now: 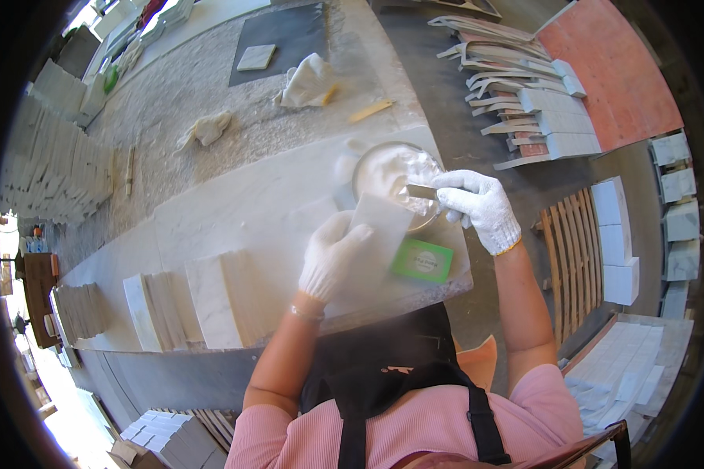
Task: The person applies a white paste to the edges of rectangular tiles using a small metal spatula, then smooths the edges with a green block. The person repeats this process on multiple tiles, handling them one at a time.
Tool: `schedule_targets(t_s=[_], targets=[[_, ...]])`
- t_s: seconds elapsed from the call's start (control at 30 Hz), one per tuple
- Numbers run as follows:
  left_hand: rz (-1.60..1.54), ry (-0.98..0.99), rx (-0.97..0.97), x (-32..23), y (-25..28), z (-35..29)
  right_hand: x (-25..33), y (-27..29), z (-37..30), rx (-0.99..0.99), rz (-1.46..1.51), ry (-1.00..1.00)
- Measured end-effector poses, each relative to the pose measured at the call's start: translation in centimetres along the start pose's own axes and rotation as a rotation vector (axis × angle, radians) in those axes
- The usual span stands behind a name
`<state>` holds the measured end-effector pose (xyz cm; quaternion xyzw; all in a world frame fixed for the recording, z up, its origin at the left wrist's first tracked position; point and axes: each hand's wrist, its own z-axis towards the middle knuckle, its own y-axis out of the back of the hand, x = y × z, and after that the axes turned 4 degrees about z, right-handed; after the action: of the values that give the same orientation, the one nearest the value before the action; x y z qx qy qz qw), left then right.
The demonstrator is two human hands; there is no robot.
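My left hand (pixel 332 254), in a white knit glove, grips a white marble-like tile (pixel 385 227) tilted above the tabletop. My gloved right hand (pixel 479 209) is closed around a small flat scraper (pixel 422 191), whose metal blade is over the bowl. White paste (pixel 391 166) fills much of this round bowl (pixel 357 178), and the tile's upper corner covers part of its near rim. Just below the bowl, a green box (pixel 422 261) lies on the table close to the tile's right edge. The scraper's handle is hidden in my fingers.
Upright tile stacks (pixel 215 301) line the table's near left edge, with a larger stack (pixel 51 168) farther left. Crumpled cloths (pixel 305 82), a yellowish wooden strip (pixel 371 111) and a single tile (pixel 256 57) lie beyond. Wooden pallets (pixel 572 258) and white boxes stand to the right.
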<state>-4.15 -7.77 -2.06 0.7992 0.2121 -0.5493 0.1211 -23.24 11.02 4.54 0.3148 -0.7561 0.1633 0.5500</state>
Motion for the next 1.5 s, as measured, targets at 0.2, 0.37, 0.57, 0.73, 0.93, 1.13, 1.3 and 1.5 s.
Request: schedule_targets(t_s=[0.2, 0.37, 0.57, 0.73, 0.93, 1.13, 1.3, 1.5], targets=[[-0.005, -0.016, 0.004, 0.2, 0.0, -0.1, 0.4, -0.9, -1.1, -0.015, 0.068, 0.029], [-0.015, -0.022, 0.005, 0.4, 0.1, 0.0, 0.2, -1.6, -1.5, -0.016, 0.015, 0.055], [-0.021, -0.016, 0.006, 0.1, 0.1, -0.1, 0.0, -2.1, -1.9, -0.037, -0.026, 0.085], [-0.049, -0.005, 0.006, -0.1, 0.1, -0.1, -0.6, -2.4, -2.0, -0.062, -0.078, 0.182], [-0.050, 0.009, 0.004, -0.2, 0.1, 0.0, -1.2, -2.3, -2.2, -0.084, -0.213, 0.325], [-0.067, 0.020, 0.012, -0.4, 0.1, -0.1, -1.2, -2.2, -2.3, -0.120, -0.368, 0.502], [-0.058, 0.011, 0.003, -0.3, 0.0, -0.1, -0.6, -2.3, -2.3, -0.124, -0.258, 0.453], [-0.041, 0.013, -0.003, -0.2, -0.1, -0.1, -0.2, -2.3, -2.0, -0.054, -0.075, 0.156]])
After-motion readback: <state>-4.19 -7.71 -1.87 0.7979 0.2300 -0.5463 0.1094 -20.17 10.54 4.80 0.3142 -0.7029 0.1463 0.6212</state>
